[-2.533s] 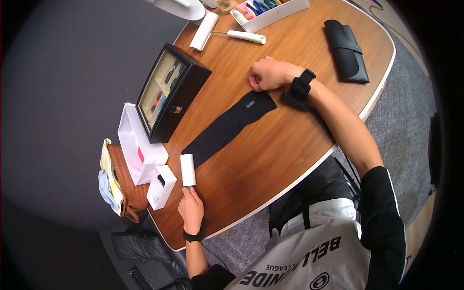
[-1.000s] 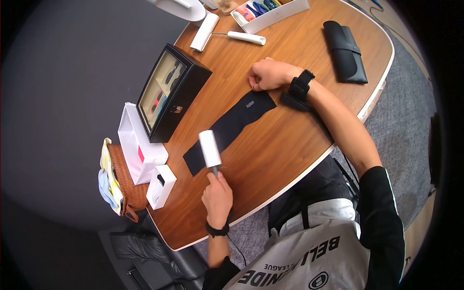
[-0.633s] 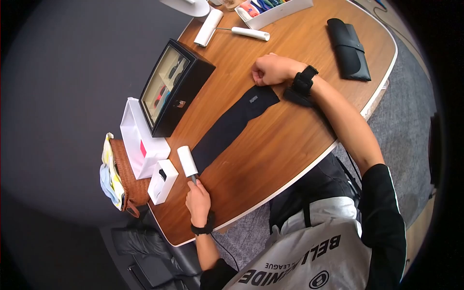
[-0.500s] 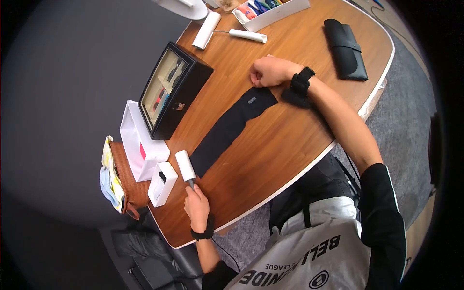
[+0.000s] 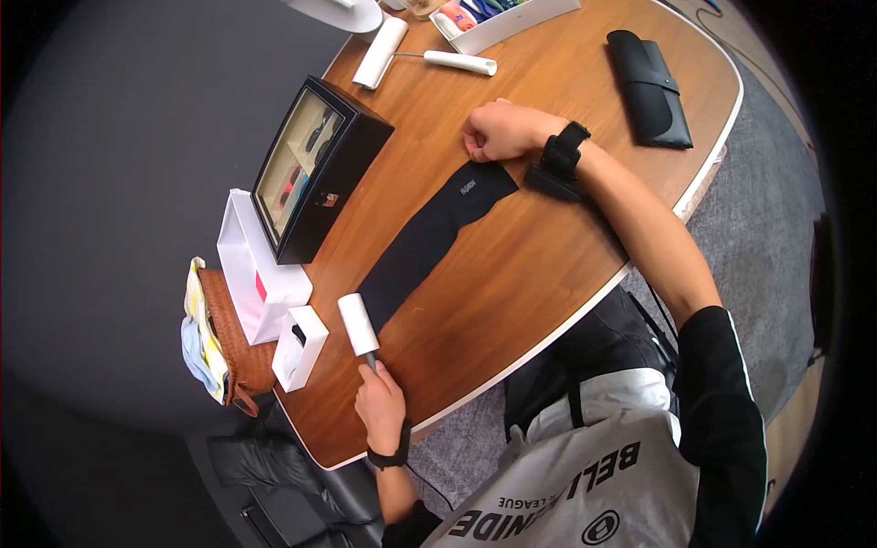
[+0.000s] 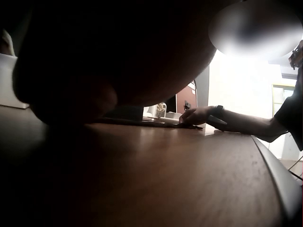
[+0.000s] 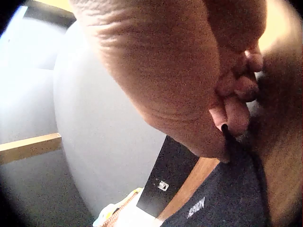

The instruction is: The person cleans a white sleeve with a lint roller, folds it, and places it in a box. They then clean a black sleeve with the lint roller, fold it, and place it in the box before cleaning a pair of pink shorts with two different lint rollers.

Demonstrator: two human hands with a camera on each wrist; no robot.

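Observation:
A long black arm sleeve with pale lettering near one end lies flat on the wooden table. My right hand pinches its lettered end between thumb and fingertips; the right wrist view shows the fabric edge caught there. In my left hand is a lint roller, gripped by its grey handle. Its white cylinder overlaps the sleeve's other end in the head view. The left wrist view is mostly filled by my dark left hand, and the roller is hidden there.
A black glasses display case stands beyond the sleeve. White boxes and a brown woven basket are at the left. Another white roller and a box of rolled fabrics lie farther back. A black pouch lies right.
My left hand moved the lint roller from the sleeve's free end to mid-sleeve, then back to that end. My right hand kept its pinch on the lettered end.

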